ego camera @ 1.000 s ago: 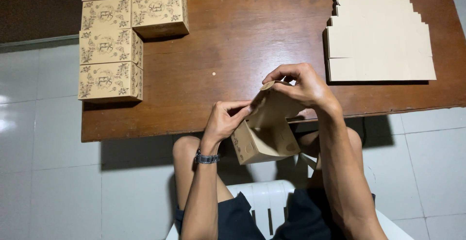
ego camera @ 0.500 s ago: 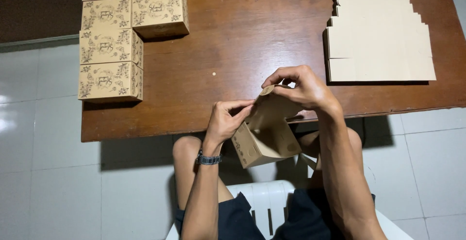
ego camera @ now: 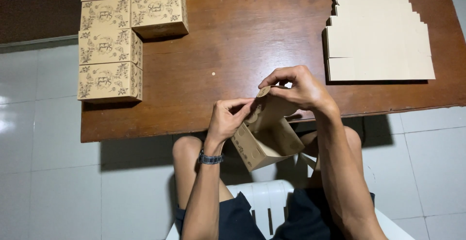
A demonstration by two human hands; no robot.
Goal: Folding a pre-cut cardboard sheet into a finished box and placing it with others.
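Looks like someone's home doubling as a little packing spot. There's a wooden table [ego camera: 252, 41] on white floor tiles [ego camera: 43, 172], printed boxes [ego camera: 110, 50] stacked left of the fingers, flat cardboard [ego camera: 378, 41] right.

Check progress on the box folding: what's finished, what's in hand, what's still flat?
Done: at least five folded printed boxes stand grouped at the far left of the wooden table. In hand: the left hand and right hand hold a half-formed box over the lap, top still open, fingers pinching its upper flaps. Left: a stack of flat blanks lies on the table's right side; how many cannot be told.
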